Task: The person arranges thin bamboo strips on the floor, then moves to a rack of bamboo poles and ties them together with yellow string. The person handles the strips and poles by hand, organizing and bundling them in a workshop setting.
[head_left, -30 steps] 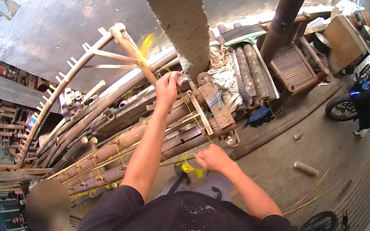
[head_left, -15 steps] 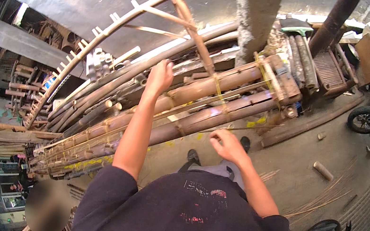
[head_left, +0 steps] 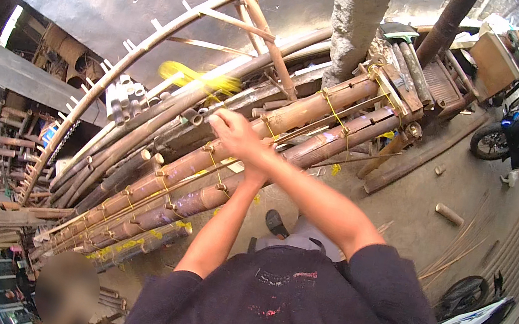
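Note:
Two long bamboo poles, an upper pole (head_left: 304,112) and a lower pole (head_left: 316,152), run diagonally side by side before me, tied at intervals with thin yellow cord (head_left: 335,111). My right hand (head_left: 232,132) reaches across to the left over the upper pole, its fingers curled; what they hold, if anything, does not show. Beneath the right wrist lies my left hand (head_left: 257,170), its fingers mostly hidden where the arms cross. A blurred bundle of yellow string (head_left: 199,78) appears beyond the right hand, above the stacked poles; whether it connects to a hand is unclear.
A curved bamboo frame with pegs (head_left: 147,36) leans at the far wall beside stacked poles (head_left: 125,142). A rough concrete pillar (head_left: 353,28) rises behind. Motorbikes (head_left: 514,140) stand at right. A short bamboo piece (head_left: 449,214) lies on the floor.
My right hand has swung left and forward, crossing over my left. My left hand has come back toward me and slightly right. The blurred yellow bundle has appeared over the stacked poles.

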`<state>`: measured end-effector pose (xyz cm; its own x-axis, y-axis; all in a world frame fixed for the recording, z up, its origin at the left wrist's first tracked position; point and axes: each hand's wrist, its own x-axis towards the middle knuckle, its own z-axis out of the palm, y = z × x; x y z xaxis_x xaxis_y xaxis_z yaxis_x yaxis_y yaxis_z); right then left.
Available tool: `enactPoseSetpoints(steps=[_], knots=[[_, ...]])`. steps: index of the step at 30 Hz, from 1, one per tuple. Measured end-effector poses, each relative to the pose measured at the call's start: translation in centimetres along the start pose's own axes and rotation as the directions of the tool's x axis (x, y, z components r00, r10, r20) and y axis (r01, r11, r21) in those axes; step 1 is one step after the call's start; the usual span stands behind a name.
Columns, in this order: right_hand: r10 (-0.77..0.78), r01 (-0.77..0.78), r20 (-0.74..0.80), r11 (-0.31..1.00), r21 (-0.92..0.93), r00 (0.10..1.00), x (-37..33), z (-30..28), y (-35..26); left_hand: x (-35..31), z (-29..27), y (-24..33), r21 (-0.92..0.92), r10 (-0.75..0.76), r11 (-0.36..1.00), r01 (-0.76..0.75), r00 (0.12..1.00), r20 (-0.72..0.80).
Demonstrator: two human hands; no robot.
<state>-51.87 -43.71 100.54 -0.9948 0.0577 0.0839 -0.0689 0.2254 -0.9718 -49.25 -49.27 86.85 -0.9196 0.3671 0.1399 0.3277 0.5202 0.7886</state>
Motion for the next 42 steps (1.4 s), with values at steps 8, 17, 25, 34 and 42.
enactPoseSetpoints(steps=[8,17,25,34,42], knots=[[0.162,-0.120,0.281,0.980,-0.159,0.946,5.8,-8.6,7.1,0.7,-1.5,4.6,0.096,-0.113,0.990,0.103,0.987,0.112],[0.053,0.201,0.539,0.893,-0.402,0.841,-15.0,-7.8,10.9,3.0,-2.2,3.9,-0.042,-0.068,0.997,0.069,0.997,0.023],[-0.059,0.311,0.411,0.753,-0.579,0.910,-15.7,-5.1,10.9,15.8,-3.6,-3.6,0.367,-0.123,0.922,0.126,0.992,-0.031],[0.431,-0.492,0.276,0.545,0.679,0.859,-18.9,8.6,8.9,1.5,-16.5,-6.0,0.375,-0.145,0.924,0.069,0.973,0.178],[-0.187,0.211,-0.111,0.939,0.271,0.976,-5.1,17.8,-4.2,-7.3,-14.0,-15.8,0.555,0.329,0.792,-0.252,0.943,-0.041]])
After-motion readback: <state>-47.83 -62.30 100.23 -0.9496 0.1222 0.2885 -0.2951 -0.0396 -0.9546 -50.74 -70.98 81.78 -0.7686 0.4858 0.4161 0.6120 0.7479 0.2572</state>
